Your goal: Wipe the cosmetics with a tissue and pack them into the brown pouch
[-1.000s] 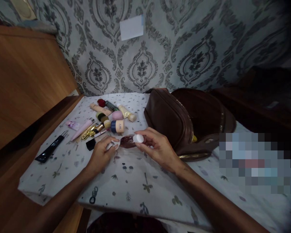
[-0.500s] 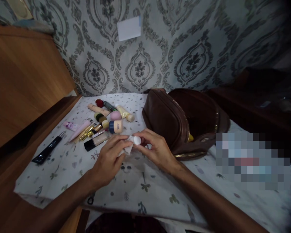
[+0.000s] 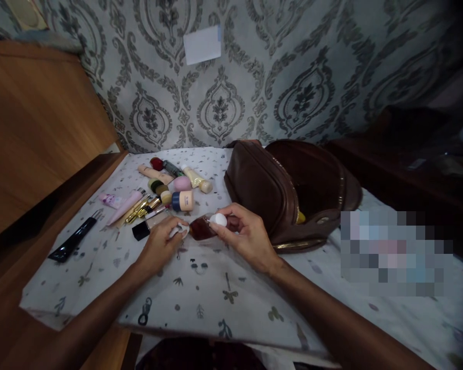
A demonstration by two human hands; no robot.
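Note:
My right hand (image 3: 247,236) grips a small dark brown bottle (image 3: 201,227) with a white cap (image 3: 218,220), holding it just above the patterned white cloth (image 3: 200,288). My left hand (image 3: 160,245) is closed on a small white piece, perhaps a tissue (image 3: 178,231), right at the bottle's left end. The two hands almost touch at the cloth's middle.
Several cosmetics lie in a cluster (image 3: 165,187) behind my left hand: tubes, small jars, a pink sponge, gold-capped sticks. A black brush (image 3: 75,239) lies at the left. An open brown leather bag (image 3: 289,190) stands at the right. A wooden headboard (image 3: 38,128) rises at left.
Half a second ago my left hand covered the bottle with the white piece. It has since slid back to the left, and the dark bottle shows again.

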